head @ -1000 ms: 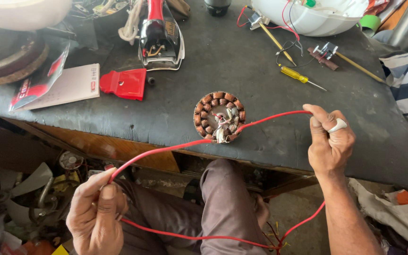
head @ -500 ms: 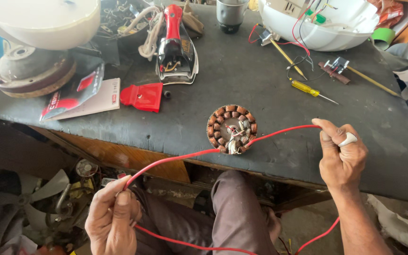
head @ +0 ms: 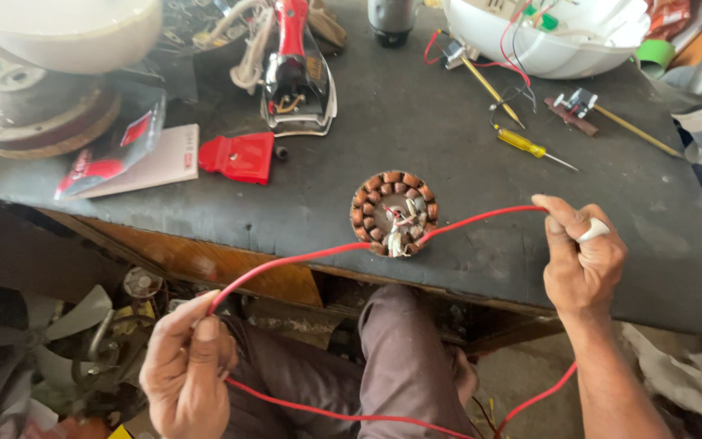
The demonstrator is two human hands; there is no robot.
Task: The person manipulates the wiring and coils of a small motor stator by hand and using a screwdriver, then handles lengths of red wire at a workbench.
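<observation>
Two hands (head: 582, 260), one red wire (head: 302, 258)

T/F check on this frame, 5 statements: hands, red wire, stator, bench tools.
1. Both hands pinch the same red wire. True: the left hand and the right hand each grip it.
2. The copper-wound stator lies on the floor. False: it sits on the dark bench, near the front edge.
3. The yellow-handled screwdriver lies on the bench beyond the stator. True.
4. The right hand holds the screwdriver. False: it holds only the wire.
5. The red plastic cover lies left of the stator. True.
</observation>
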